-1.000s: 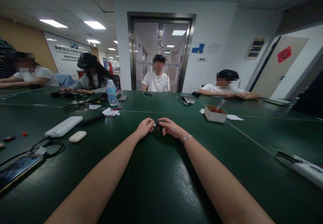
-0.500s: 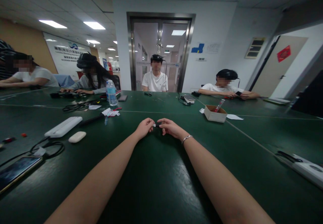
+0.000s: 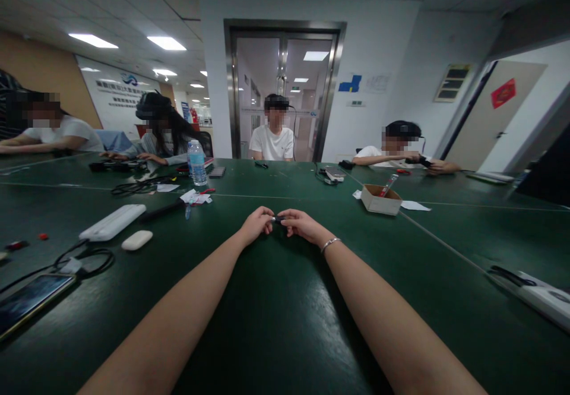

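Observation:
Both my arms reach forward over the green table. My left hand has its fingers closed on the silvery left end of a small dark object. On the right, my right hand pinches the dark end of the same object, a bracelet on its wrist. The two hands nearly meet just above the table. What exactly the small object is cannot be made out, as fingertips cover parts of it.
Left: a white power bank, a white case, a phone, cables and water bottles. Right: an open box and a white device. Several people sit around the far side.
My hands have barely moved; the small object between them shows slightly less of its silvery end. At the far right, a person's hands have shifted around a dark item.

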Tool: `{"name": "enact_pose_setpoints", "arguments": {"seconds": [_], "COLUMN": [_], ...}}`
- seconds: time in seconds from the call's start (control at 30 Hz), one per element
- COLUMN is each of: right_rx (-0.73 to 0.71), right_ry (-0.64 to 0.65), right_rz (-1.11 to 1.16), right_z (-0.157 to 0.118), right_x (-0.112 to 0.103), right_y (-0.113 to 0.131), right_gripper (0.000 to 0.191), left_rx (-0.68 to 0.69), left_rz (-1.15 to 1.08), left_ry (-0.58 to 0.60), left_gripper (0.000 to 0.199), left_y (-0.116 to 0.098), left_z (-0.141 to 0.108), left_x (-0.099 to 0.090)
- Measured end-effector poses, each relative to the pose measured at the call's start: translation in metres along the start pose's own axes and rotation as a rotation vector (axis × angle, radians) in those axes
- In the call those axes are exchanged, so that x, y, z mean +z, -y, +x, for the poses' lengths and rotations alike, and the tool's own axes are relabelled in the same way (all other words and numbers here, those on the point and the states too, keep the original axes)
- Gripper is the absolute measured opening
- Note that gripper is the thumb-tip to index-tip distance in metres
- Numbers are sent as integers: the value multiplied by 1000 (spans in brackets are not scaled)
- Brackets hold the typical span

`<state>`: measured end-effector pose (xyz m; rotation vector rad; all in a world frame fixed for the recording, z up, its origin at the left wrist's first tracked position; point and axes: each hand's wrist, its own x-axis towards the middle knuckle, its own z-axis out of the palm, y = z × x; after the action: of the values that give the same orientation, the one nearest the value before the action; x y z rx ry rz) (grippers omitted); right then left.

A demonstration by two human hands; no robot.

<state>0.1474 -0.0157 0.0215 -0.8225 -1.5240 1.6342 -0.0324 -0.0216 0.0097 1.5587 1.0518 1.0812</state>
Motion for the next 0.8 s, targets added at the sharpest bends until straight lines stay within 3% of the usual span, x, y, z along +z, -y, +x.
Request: {"name": "enact_pose_setpoints", "arguments": {"seconds": [0.2,0.33,0.47,0.63,0.7,0.8], "right_rx": [-1,-42,-228,-241,-201,-19], "right_ry": [-28,-120,-263,-323,-260,23], "right_rz": [-128,-454,-896,-1094,-1091,-1037], "right_z": [4,7,6,5,1,-15], "right_x": [-1,8,25,36,33,20], "right_y": [-4,-9,-10,-8,-1,22], "right_gripper": [23,22,26,25,22,16], "left_rx": [21,102,182,102,30,-104], "left_rz": [15,87,185,110,51,1], "left_ry": [-6,-93,-94,-50,-41,18], "left_gripper": [21,27,30,29,27,28], "left_y": [3,4,3,-1,-7,-20], "left_z": [1,0,-4,-7,-9,-22], "left_x": [0,-2,-2,3,4,-5]}}
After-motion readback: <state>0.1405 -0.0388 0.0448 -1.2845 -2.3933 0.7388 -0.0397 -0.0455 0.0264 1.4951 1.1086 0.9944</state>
